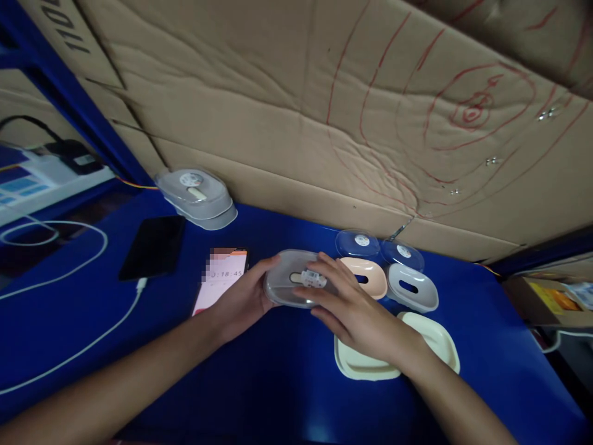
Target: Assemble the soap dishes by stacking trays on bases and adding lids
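Observation:
An oval soap box [285, 281] with a clear lid and a slotted insert is held above the blue table. My left hand [250, 290] is closed around its left end, thumb along the far edge. From the right, my right hand [354, 303] grips across the lid, its fingers over a white printed label [313, 279]. Part of the box is hidden under these fingers. Below and behind my right wrist lie cream trays [368, 369]. Just beyond are a peach slotted insert [377, 278] and a grey slotted insert [420, 293].
Two clear lids [356, 243] lie by the cardboard wall [259, 148]. Stacked grey boxes [204, 201] with a clear lid stand at the back left. A phone showing a timer [225, 281], a dark phone [152, 247] and a white cable [115, 337] lie left.

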